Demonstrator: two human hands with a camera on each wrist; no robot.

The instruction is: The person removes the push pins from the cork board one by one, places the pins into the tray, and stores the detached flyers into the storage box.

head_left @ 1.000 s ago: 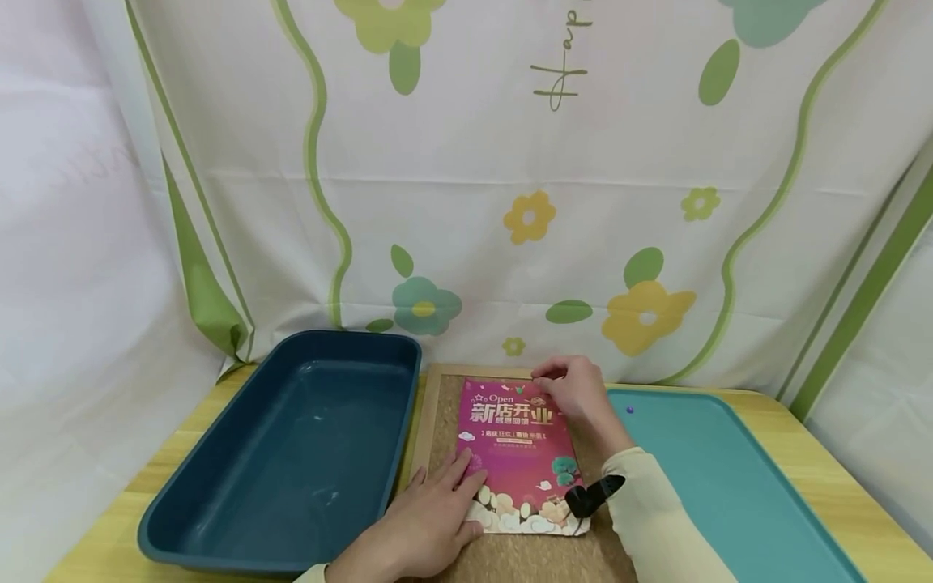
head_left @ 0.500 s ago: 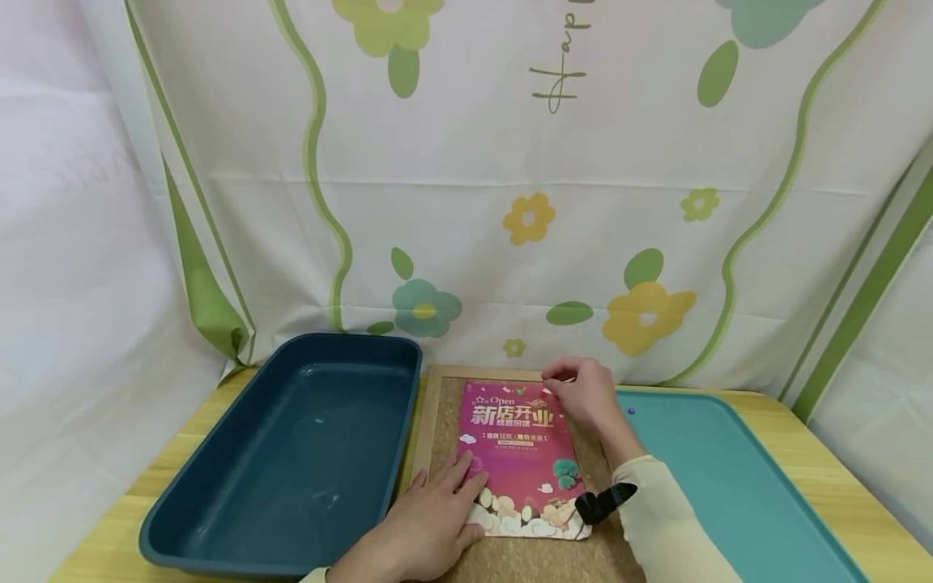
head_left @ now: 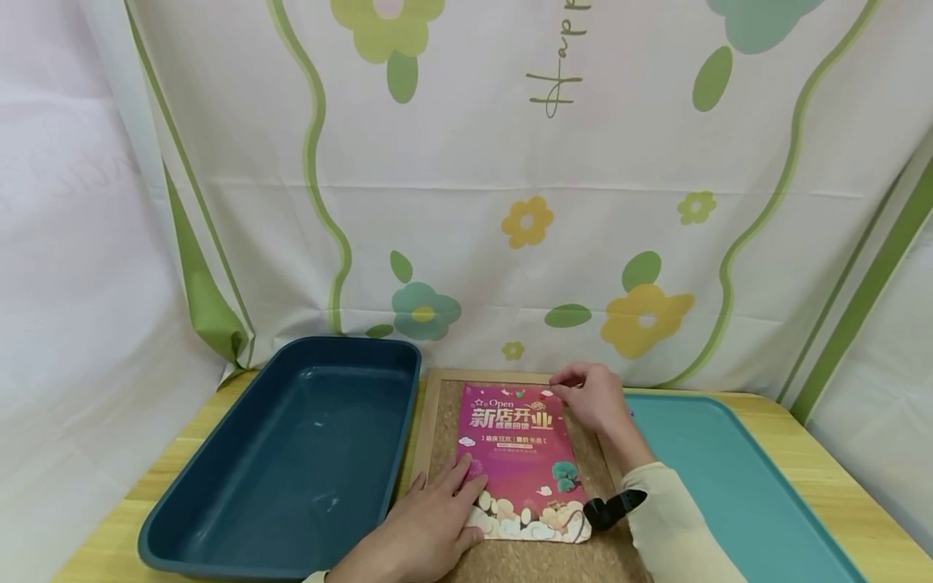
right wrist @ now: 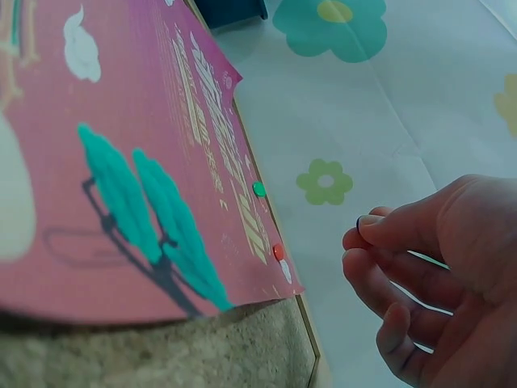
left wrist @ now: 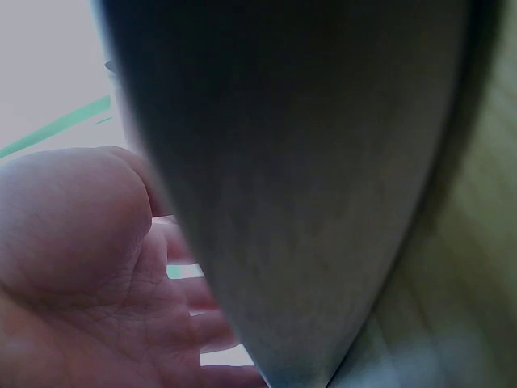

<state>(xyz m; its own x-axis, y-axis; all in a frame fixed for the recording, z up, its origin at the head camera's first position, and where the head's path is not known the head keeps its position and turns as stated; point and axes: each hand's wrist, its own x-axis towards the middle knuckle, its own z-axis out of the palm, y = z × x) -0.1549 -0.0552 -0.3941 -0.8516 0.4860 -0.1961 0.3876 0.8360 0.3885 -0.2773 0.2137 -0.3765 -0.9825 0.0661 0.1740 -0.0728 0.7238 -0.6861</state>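
A pink-purple poster (head_left: 517, 470) lies on a wood-framed cork board (head_left: 503, 564). My left hand (head_left: 433, 522) rests flat on its lower left edge, fingers spread. In the left wrist view, a dark blurred surface (left wrist: 291, 178) covers part of that hand. My right hand (head_left: 595, 398) is at the board's upper right, by the poster's top right corner. The right wrist view shows its thumb and index finger pinching a tiny dark-edged piece (right wrist: 360, 229), mostly hidden, apart from the poster. A green pin (right wrist: 258, 189) and a red pin (right wrist: 279, 252) sit along the poster's top edge.
To the left stands a deep navy tub (head_left: 291, 453). A flat teal tray (head_left: 717, 478) lies on the right, with a small purple piece (head_left: 632, 413) barely showing beside my right wrist. Behind the wooden table (head_left: 175, 461) hangs a flowered white cloth (head_left: 437, 210).
My right hand has shifted right along the poster's top edge to its corner, and its wrist now nearly covers the purple piece. The left hand stays where it was.
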